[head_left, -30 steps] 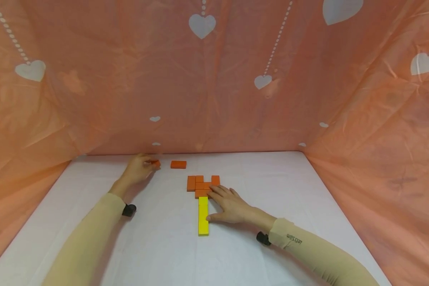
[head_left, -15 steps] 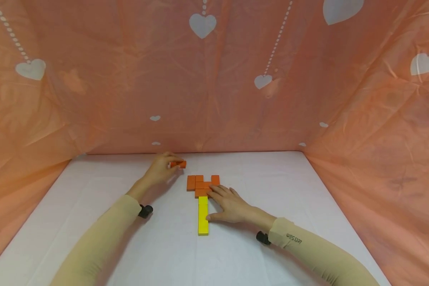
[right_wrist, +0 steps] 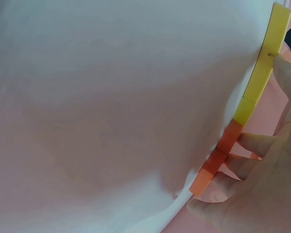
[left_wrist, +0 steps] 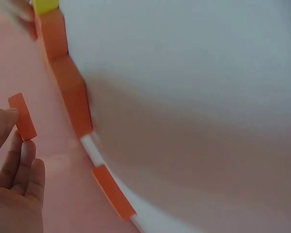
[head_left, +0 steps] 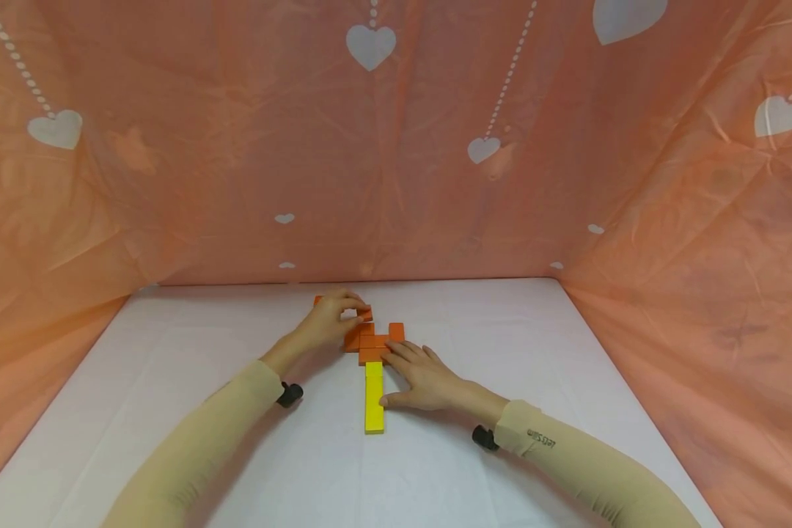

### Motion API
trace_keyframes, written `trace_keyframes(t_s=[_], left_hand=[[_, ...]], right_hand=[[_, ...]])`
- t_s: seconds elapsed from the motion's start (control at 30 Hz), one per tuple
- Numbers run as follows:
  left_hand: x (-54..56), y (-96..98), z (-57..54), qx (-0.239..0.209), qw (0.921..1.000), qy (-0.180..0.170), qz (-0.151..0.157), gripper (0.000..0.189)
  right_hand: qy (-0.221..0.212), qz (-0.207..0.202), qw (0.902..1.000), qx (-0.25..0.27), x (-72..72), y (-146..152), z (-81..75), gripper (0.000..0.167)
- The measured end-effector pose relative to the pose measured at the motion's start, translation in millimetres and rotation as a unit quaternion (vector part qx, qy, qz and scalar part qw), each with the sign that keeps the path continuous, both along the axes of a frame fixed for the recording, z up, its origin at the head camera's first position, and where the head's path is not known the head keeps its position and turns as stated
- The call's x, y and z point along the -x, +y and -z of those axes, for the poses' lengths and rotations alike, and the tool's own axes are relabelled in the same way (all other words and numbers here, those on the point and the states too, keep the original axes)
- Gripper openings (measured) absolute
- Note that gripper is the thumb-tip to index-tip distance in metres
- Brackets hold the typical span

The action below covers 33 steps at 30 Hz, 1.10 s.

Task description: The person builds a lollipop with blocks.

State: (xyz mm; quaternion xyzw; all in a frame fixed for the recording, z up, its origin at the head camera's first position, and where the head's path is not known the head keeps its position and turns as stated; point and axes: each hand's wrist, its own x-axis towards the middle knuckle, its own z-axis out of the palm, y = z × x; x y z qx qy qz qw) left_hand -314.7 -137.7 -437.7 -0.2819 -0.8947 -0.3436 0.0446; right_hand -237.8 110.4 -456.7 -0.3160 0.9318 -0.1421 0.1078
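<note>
My left hand (head_left: 326, 321) pinches a small orange block (left_wrist: 22, 117) between thumb and fingertips, held up just behind a flat cluster of orange blocks (head_left: 371, 356). From the front of this cluster runs a yellow strip (head_left: 374, 403), made of a short piece and a long one. Spread along the right side of both is my right hand (head_left: 429, 383); its thumb touches the long yellow piece (right_wrist: 271, 53) and its fingertips touch the orange blocks (right_wrist: 230, 136). Another orange block (left_wrist: 113, 192) lies apart at the back, mostly hidden by the left hand in the head view.
A white cloth (head_left: 501, 323) covers the table. Pink curtain (head_left: 396, 183) with white hearts rises behind it and along both sides. Small black wrist cameras (head_left: 290, 395) sit at the sleeve cuffs.
My left hand has carried the orange block rightward from the back left, past the loose block, to the rear of the cluster. The right hand has stayed in place.
</note>
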Motion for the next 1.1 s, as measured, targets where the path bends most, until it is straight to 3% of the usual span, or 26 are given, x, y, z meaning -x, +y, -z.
trace_keyframes(t_s=[0.37,1.1], left_hand=[[1.8,20.7,5.0,0.05,0.9984,-0.015,0.021,0.024],[10.8,30.3,13.9,0.082,0.9954,-0.006,0.048,0.021]], right_hand=[[-0.003,-0.002,1.0,0.0,0.3,0.0,-1.5,0.087],[0.006,-0.006,1.0,0.0,-1.0,0.3,-3.7,0.086]])
